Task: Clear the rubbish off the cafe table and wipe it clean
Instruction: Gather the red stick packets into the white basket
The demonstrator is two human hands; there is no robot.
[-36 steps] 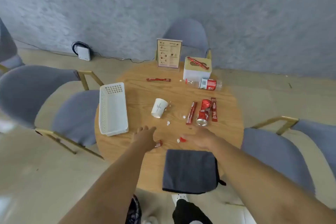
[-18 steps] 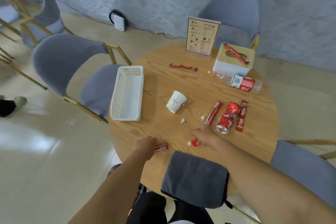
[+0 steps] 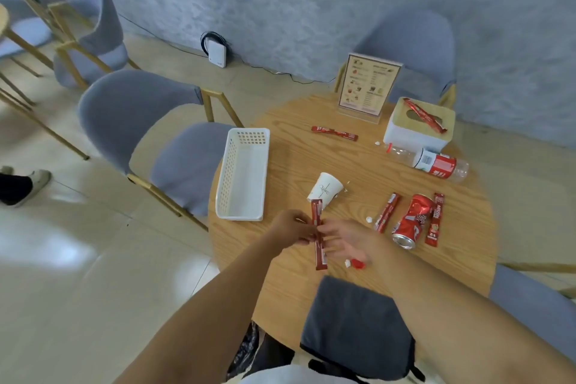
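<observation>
My left hand [image 3: 293, 227] pinches a red sachet [image 3: 318, 235] and holds it upright just above the round wooden table [image 3: 305, 159]. The fingertips of my right hand [image 3: 346, 238] touch the same sachet, fingers mostly straight. A red-and-white scrap [image 3: 357, 263] lies on the table under my right wrist. A tipped paper cup [image 3: 325, 190], a crushed red can [image 3: 411, 221], two sachets [image 3: 386, 212] [image 3: 434, 218] and a plastic bottle [image 3: 433, 162] lie beyond. A white basket [image 3: 243, 174] stands left of my hands, with nothing in it. A folded grey cloth [image 3: 355, 324] lies at the near edge.
Another sachet [image 3: 334, 133] lies near a menu stand [image 3: 364, 87], and one [image 3: 424, 115] rests on the tissue box [image 3: 414, 131]. Small white paper bits [image 3: 369, 219] dot the table. Grey chairs [image 3: 140, 121] ring the table. Someone's shoe [image 3: 31, 184] shows at far left.
My left hand has lifted the sachet off the table's near edge. My right hand has left the red scrap and moved left to the sachet. The view has swung left.
</observation>
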